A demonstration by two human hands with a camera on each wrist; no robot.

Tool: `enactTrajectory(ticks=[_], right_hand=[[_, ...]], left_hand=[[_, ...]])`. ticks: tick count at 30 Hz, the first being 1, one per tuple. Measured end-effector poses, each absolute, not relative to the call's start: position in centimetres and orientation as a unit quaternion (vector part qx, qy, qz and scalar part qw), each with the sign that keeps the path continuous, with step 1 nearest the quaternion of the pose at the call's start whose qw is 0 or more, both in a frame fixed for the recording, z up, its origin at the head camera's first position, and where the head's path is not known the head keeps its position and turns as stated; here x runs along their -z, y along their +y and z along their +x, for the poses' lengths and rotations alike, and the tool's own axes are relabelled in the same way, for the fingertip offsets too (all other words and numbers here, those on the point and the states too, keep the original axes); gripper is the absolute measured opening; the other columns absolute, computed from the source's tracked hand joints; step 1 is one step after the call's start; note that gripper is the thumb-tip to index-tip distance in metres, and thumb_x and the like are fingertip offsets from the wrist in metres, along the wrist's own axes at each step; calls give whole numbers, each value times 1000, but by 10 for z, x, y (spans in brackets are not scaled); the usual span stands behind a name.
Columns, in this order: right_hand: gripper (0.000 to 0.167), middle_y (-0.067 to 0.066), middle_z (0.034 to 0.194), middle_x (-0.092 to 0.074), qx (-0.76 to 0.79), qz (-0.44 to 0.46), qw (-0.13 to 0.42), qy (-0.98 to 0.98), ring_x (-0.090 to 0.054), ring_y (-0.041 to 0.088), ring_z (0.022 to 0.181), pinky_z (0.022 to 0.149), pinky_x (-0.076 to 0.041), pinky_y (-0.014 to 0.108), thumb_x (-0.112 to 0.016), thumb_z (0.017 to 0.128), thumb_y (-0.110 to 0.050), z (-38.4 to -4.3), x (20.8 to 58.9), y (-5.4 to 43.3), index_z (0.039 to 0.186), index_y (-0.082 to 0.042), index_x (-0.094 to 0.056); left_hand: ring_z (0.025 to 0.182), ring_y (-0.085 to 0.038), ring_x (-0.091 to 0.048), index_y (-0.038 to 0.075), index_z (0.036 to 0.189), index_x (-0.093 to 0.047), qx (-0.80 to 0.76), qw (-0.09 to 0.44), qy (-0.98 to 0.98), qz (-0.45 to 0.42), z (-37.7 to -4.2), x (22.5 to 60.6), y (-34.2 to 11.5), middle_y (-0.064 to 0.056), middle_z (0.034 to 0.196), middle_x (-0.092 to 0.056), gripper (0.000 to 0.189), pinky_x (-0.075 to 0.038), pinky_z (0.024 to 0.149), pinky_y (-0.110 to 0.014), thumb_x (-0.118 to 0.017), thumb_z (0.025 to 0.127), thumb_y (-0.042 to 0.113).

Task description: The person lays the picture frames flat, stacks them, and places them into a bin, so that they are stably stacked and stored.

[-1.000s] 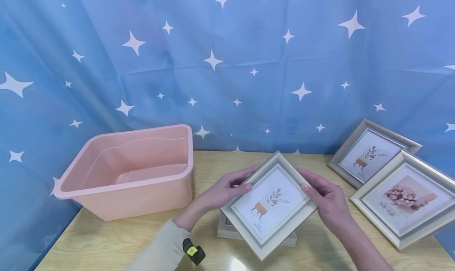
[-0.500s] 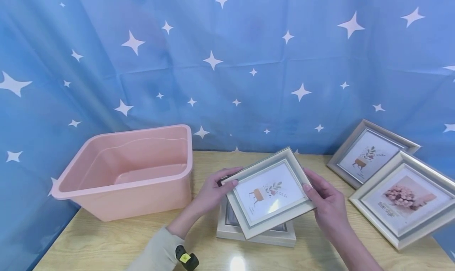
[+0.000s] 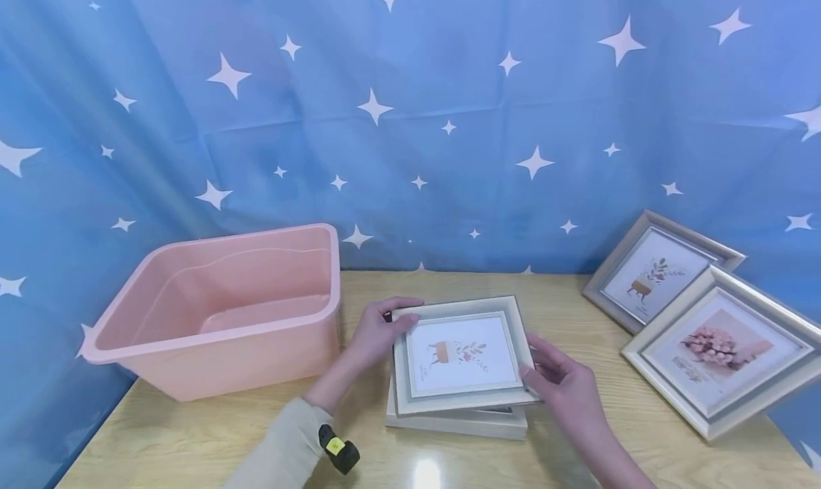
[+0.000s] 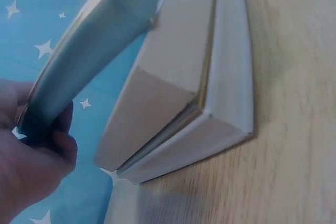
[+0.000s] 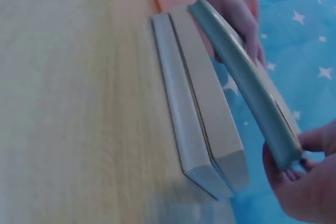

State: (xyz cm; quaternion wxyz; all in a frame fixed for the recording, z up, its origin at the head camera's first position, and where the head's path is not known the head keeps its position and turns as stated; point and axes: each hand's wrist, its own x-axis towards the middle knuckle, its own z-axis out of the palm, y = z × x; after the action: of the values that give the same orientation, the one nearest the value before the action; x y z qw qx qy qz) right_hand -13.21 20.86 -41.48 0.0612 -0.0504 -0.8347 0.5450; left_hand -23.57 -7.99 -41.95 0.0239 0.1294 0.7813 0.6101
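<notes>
Both hands hold a pale cream picture frame [image 3: 462, 353] by its sides, its plant print facing up and turned sideways. My left hand [image 3: 377, 330] grips the left edge near the upper corner, thumb on the front. At the lower right corner, my right hand [image 3: 567, 388] pinches the edge between thumb and fingers. Directly below is a stack of two thick pale frames, the lower frame [image 4: 228, 61] lying on the table and the upper frame [image 5: 207, 87] on top of it. Both wrist views show a gap between the held frame and this stack.
A pink plastic bin [image 3: 221, 361] stands at the left on the wooden table [image 3: 192, 439]. Leaning at the right are a taupe frame with a plant print [image 3: 651, 268] and a silvery frame with a flower photo [image 3: 721, 353]. A blue star-patterned curtain [image 3: 449, 154] hangs behind.
The held frame has turned clockwise from a diamond slant to nearly square with the stack, and has come down closer over it. Both hands keep their grip and shift slightly with it.
</notes>
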Motion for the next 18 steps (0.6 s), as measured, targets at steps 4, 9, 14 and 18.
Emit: enactTrajectory(ticks=[4,9,14,18], right_hand=[[57,27,136,-61,-550,-49,49,-832,-67,34,112,78,-55,18,-72,94,-5,-126,422,199,146,6,-51],[59,29,132,-62,-544,-39,51,-837,-67,38,112,78,-56,20,-71,93,0,-118,428,191,146,11,-47],[59,29,129,-63,-534,-38,63,-842,-64,42,116,81,-56,19,-69,94,0,-116,431,189,147,11,-45],[58,31,134,-60,-540,-39,59,-839,-63,43,118,83,-56,19,-66,96,0,-117,434,190,149,9,-44]], left_hand=[[132,-27,-51,15,122,-77,-607,31,787,106,-241,421,-79,-6,134,-67,26,-37,114,-51,-69,97,12],[139,-30,-46,13,120,-77,-602,39,791,98,-244,424,-77,-9,136,-65,25,-29,119,-54,-68,97,10],[139,-31,-47,10,123,-75,-598,42,792,115,-248,427,-76,-9,134,-66,26,-31,118,-53,-67,99,11],[135,-30,-51,11,124,-75,-592,50,795,122,-250,430,-77,-8,132,-67,26,-35,116,-52,-66,100,12]])
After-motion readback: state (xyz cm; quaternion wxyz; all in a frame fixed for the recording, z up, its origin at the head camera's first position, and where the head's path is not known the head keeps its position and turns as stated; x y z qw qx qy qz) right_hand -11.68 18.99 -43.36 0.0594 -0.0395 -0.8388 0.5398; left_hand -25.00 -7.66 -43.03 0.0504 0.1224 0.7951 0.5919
